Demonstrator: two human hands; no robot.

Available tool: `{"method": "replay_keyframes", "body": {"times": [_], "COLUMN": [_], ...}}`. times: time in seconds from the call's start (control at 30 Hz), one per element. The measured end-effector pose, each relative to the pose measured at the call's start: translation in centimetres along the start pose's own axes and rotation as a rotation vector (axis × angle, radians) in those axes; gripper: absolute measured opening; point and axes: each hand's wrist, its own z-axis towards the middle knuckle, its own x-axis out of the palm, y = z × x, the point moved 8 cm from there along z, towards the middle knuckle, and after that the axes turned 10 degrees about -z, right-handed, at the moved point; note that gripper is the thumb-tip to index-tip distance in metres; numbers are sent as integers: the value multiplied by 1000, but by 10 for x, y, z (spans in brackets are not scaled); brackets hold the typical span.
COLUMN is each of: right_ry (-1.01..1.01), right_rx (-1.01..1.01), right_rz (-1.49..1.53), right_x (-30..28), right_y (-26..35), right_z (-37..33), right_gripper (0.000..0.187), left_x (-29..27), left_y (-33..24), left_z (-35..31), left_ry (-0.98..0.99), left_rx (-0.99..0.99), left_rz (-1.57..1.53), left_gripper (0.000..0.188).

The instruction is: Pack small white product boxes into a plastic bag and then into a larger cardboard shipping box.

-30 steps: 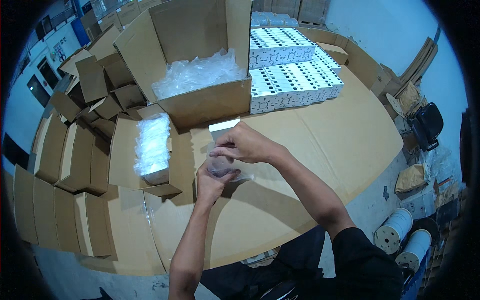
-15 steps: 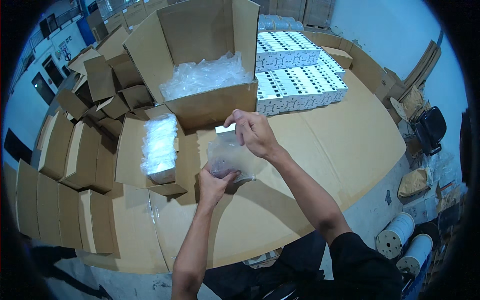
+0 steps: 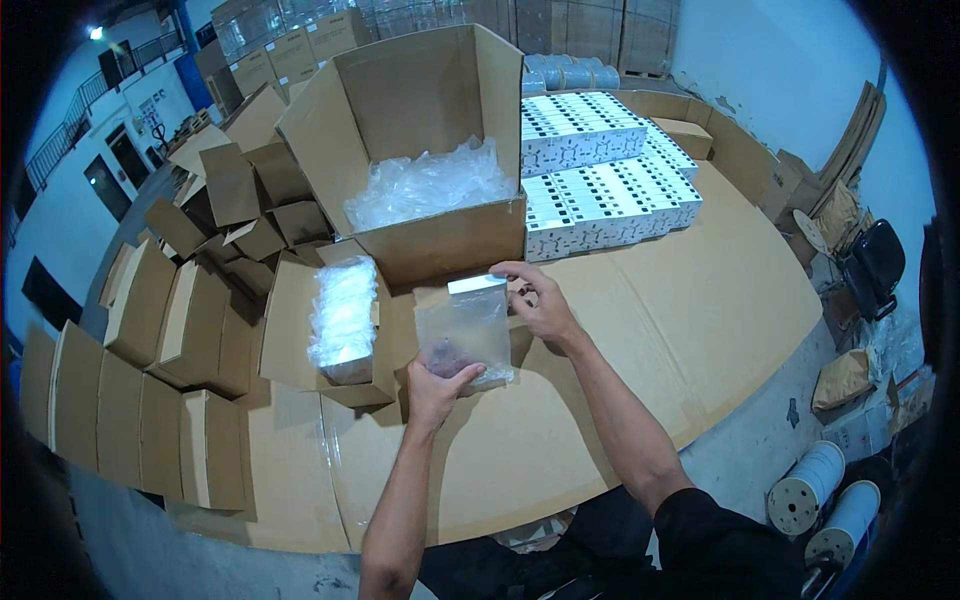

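By the left hand a clear bag is gripped; the right hand, half-curled, is seen beside a white box, hold unclear. In the carton, wrapped packs are contained.

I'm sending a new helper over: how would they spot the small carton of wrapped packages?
On the cardboard-covered table, find the large open carton heaped with loose clear plastic. Near its left front corner, left of the person's left hand, stands the small open carton. Unlike its big neighbour, it holds a row of packages in shiny clear wrap.
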Motion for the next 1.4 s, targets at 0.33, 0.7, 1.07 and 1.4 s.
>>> {"method": "replay_keyframes", "body": {"times": [0.33,0.7,1.07,1.4], "right_ry": [-24,-262,-208,-127], "right_rx": [-58,14,144,120], "right_rz": [-49,464,849,857], "right_x": [2,-17,1,7], "right_y": [-2,-12,-19,-30], "right_z": [0,7,1,2], "right_gripper": [39,32,25,25], "left_x": [2,3,5,-2], "left_y": [-2,5,-1,0], "left_z": [5,8,8,15], "left_ry": [5,68,90,65], "left_rx": [-32,-39,-75,-54], "left_rz": [75,116,219,139], "left_gripper": [51,55,58,52]}}
